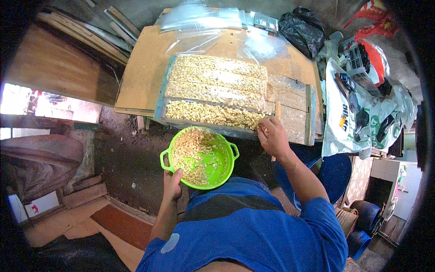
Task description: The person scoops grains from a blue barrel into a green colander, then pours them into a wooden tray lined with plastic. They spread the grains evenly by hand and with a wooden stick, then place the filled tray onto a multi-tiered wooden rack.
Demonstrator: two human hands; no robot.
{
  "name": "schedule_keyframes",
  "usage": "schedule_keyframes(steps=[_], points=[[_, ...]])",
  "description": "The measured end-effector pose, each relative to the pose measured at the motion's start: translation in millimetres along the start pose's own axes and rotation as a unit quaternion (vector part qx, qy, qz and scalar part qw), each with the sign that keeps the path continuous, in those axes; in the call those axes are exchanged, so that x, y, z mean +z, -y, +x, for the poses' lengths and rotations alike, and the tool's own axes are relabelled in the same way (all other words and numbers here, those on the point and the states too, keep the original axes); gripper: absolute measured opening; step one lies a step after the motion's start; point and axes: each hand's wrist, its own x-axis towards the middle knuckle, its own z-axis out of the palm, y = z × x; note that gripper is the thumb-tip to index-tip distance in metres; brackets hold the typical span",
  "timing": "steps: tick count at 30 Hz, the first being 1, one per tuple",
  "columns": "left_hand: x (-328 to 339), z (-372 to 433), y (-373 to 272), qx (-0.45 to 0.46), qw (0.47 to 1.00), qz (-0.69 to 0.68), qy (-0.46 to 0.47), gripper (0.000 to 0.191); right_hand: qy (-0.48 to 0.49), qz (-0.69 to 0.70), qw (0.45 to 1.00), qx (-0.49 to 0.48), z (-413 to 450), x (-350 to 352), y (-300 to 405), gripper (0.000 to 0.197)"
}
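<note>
My left hand grips the near left side of a lime-green plastic basin with two loop handles, thumb over the rim. Small pale-yellow food pieces cover part of its bottom and far side. My right hand is at the right end of a loose row of similar pieces, fingers curled; whether anything is in them is hidden. This row lies along the front of a wooden board frame. Behind it lie 3 flattened rows, apparently under clear plastic. A thin wooden stick stands beside my right hand.
The frame rests on a wooden table. Clear plastic sheets, a small box and a black plastic bag are at the back. White plastic bags and a grey basket stand right. A blue plastic stool is below.
</note>
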Motion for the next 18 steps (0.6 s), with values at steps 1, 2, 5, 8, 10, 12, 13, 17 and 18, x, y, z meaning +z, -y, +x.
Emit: schedule_keyframes(steps=[1, 2, 5, 8, 10, 12, 13, 17, 18], points=[[0, 0, 0, -0.01, 1.0, 0.004, -0.006, 0.084, -0.016, 0.006, 1.0, -0.002, 7, 0, -1, 0.016], [-1, 0, 0, -0.005, 1.0, 0.004, -0.001, 0.084, -0.033, 0.011, 0.999, -0.003, 13, 1, -2, 0.016], [-3, 2, 1, 0.002, 1.0, 0.005, 0.012, 0.084, -0.015, 0.024, 0.995, -0.098, 25, 6, -3, 0.016], [-5, 3, 6, -0.004, 1.0, -0.002, -0.002, 0.084, 0.045, -0.001, 0.991, -0.127, 28, 7, -8, 0.02], [-7, 3, 8, -0.002, 1.0, -0.001, -0.01, 0.084, 0.032, -0.032, 0.996, -0.08, 25, 1, -14, 0.02], [-10, 3, 10, 0.016, 1.0, 0.007, -0.003, 0.085, 0.028, -0.039, 0.998, -0.029, 21, -2, -17, 0.019], [-10, 3, 10, 0.005, 1.0, 0.01, -0.003, 0.085, 0.03, -0.031, 0.999, 0.001, 17, -4, -18, 0.018], [-10, 5, 8, -0.002, 1.0, 0.004, 0.004, 0.085, -0.001, -0.05, 0.993, -0.104, 11, -4, -20, 0.014], [-9, 6, 7, -0.002, 1.0, 0.002, 0.005, 0.085, -0.001, -0.056, 0.994, -0.097, 11, -5, -21, 0.014]])
